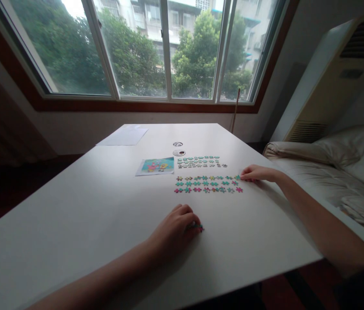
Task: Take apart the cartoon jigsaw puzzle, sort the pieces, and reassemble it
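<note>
Our left hand (pixel 180 220) is curled around a cluster of puzzle pieces (pixel 197 226), seemingly to keep them gathered. At its two o'clock, our right hand (pixel 256 173) has fingertips together at an end piece (pixel 237 177), though we cannot tell whether they pinch it. The picture sheet (pixel 156 166), at the left hand's eleven o'clock, probably sits beside the spaced rows (pixel 204 178) for easy viewing.
</note>
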